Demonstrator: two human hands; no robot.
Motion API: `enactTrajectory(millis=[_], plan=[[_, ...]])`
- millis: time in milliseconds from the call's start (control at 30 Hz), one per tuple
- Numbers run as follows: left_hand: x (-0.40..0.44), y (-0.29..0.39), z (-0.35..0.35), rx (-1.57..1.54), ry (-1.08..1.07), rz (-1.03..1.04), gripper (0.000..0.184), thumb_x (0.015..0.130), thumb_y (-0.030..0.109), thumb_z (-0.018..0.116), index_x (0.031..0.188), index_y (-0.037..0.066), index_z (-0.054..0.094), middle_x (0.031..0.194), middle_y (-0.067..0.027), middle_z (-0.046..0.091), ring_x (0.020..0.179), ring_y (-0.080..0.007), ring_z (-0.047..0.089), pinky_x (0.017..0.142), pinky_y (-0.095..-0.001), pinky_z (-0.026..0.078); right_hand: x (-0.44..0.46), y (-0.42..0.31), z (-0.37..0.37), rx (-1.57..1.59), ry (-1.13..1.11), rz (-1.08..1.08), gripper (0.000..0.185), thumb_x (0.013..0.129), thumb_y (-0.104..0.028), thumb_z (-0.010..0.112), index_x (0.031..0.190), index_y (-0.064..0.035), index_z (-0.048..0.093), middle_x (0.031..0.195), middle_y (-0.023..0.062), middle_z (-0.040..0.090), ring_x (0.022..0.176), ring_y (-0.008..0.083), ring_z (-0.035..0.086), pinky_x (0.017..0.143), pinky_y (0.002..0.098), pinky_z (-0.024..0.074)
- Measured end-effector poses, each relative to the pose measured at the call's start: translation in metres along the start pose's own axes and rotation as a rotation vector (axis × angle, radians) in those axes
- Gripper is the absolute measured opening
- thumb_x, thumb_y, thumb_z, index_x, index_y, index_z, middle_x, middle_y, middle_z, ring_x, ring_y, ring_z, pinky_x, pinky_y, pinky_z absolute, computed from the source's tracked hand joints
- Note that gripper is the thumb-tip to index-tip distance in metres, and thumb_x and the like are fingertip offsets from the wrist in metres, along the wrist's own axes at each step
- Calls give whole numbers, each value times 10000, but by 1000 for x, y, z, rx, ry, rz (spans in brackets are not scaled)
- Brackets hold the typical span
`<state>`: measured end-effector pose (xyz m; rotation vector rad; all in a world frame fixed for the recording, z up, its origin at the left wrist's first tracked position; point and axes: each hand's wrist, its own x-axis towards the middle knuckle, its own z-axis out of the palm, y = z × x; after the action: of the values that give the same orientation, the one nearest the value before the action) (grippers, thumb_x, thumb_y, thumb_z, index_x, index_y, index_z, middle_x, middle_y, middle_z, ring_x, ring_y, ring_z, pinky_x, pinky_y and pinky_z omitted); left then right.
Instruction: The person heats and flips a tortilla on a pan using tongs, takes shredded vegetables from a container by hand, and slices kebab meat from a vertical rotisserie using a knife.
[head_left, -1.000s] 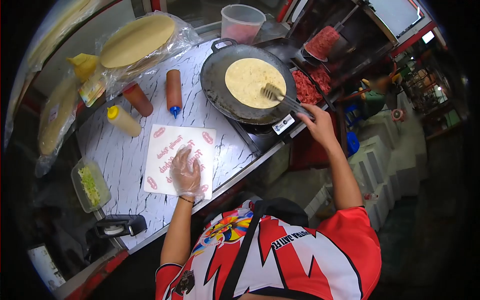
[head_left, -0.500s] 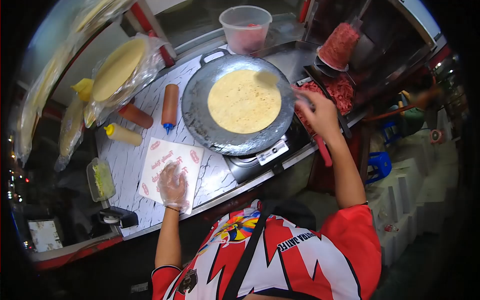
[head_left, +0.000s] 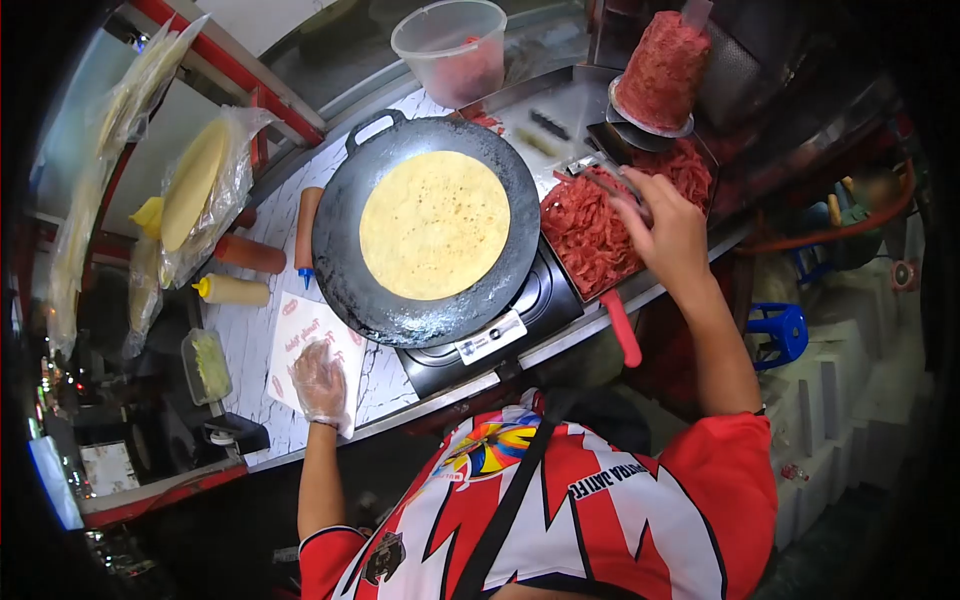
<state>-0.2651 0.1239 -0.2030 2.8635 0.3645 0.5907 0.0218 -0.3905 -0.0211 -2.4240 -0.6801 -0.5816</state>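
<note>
My left hand (head_left: 319, 382), in a clear plastic glove, lies with fingers laid out on a white printed paper sheet (head_left: 292, 340) at the counter's front. My right hand (head_left: 668, 232) is bare and closed around a thin metal tool (head_left: 604, 180), blurred, over the right-hand tray. Below and beside that hand are shredded reddish meat pieces (head_left: 590, 235). A round pale flatbread (head_left: 434, 225) with brown specks lies flat on the black griddle (head_left: 345, 285), apart from both hands.
The griddle stands on a gas stove (head_left: 480, 350). A stacked meat cone (head_left: 662, 72) rises at the back right, near a clear tub (head_left: 450, 50). A red handle (head_left: 622, 330) juts over the front edge. Sauce bottles (head_left: 235, 290) and bagged flatbreads (head_left: 195, 185) stand left.
My right hand has moved from the griddle's right edge to above the meat tray. The blurred tool over the flatbread is gone from there. My left hand stays on the paper; the view has shifted.
</note>
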Motion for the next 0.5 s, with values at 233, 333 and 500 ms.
enactTrajectory(millis=[233,333,500], plan=[[5,10,-5,20,-48,-15,420,914,189,633,1316,68,650,1308,-194,623,1244,-389,553,1099,-509,380,-3,-8,3,65,-272,-288,371,914,-343,739,1211,-125,699,882,85,611,737,307,676,624,427,534],[5,15,-7,6,-46,-34,418,916,195,632,1314,66,650,1312,-192,620,1241,-390,555,1092,-508,382,2,-4,6,83,-282,-333,373,910,-336,741,1214,-125,700,873,85,605,737,304,675,623,427,531],[8,17,-7,29,-7,-1,369,930,199,626,1276,77,662,1312,-170,623,1245,-364,557,1076,-502,386,5,-7,-1,88,-333,-347,380,897,-320,755,1221,-126,706,862,81,602,746,296,677,642,423,531]])
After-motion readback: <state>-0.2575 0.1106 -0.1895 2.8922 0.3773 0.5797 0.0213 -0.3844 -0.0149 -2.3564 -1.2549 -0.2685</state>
